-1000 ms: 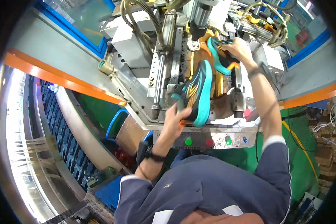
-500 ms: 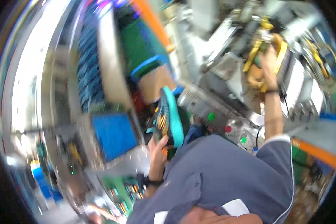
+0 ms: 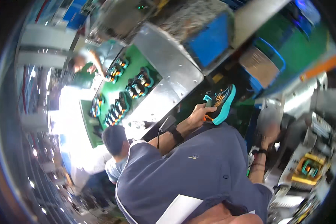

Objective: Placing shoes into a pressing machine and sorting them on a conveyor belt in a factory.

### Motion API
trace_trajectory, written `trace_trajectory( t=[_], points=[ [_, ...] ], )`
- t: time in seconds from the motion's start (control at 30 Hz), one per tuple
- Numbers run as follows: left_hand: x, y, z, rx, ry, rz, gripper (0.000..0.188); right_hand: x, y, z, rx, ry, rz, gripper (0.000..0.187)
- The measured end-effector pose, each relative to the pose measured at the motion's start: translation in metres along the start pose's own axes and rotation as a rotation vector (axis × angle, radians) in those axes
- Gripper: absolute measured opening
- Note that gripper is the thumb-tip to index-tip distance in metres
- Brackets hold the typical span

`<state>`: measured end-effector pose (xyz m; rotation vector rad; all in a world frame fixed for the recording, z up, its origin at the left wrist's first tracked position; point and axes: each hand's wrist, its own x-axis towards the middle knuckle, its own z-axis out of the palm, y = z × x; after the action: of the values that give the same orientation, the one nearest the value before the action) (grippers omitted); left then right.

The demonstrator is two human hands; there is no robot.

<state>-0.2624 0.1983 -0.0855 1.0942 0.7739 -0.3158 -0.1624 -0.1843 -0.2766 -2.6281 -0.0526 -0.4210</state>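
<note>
My left hand (image 3: 201,115) is closed around the heel end of a sneaker (image 3: 224,102), black with orange markings and a thick teal sole. The shoe is held in front of my body, its toe pointing away. On the right, my right hand (image 3: 270,133) is beside the grey machine; a blurred patch covers its fingers, so their state cannot be made out. Close to that arm, a yellow clamp fixture (image 3: 298,176) surrounds a teal, orange and black shoe (image 3: 310,168).
Several similar sneakers (image 3: 117,108) stand in rows on a green conveyor belt (image 3: 132,56) with a metal edge (image 3: 175,89). Across it, another person (image 3: 86,65) reaches to the shoes. A second person's head (image 3: 115,141) is near my left elbow. A blue-framed chair (image 3: 259,63) stands ahead.
My view has turned left toward the conveyor. My right hand has come away from the yellow clamp fixture. My left hand still grips the sneaker.
</note>
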Motion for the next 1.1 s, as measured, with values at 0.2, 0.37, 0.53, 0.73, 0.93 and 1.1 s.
trace_trajectory(
  t=[0.2, 0.37, 0.53, 0.73, 0.93, 1.1],
  points=[
    [0.036, -0.003, -0.128, -0.403, 0.469, 0.126, 0.038, 0.006, -0.01, -0.007, -0.046, -0.088, 0.192, 0.022],
    [0.12, 0.023, -0.279, -0.485, 0.696, 0.294, 0.031, 0.042, -0.043, 0.009, 0.091, -0.061, 0.196, 0.03],
    [0.196, 0.0, -0.461, -0.083, 0.875, 0.95, 0.034, 0.118, -0.177, 0.023, 0.174, -0.055, 0.063, 0.033],
    [0.178, 0.092, -0.51, 0.092, 1.033, 0.674, 0.026, 0.151, -0.229, 0.032, 0.212, 0.03, 0.101, 0.031],
    [0.021, 0.34, -0.551, 0.161, 1.178, 1.263, 0.024, 0.236, -0.34, 0.046, 0.303, 0.163, -0.097, 0.027],
    [-0.086, 0.523, -0.45, 0.685, 0.891, 1.355, 0.056, 0.259, -0.504, 0.05, 0.657, 0.08, -0.453, 0.024]
  ],
)
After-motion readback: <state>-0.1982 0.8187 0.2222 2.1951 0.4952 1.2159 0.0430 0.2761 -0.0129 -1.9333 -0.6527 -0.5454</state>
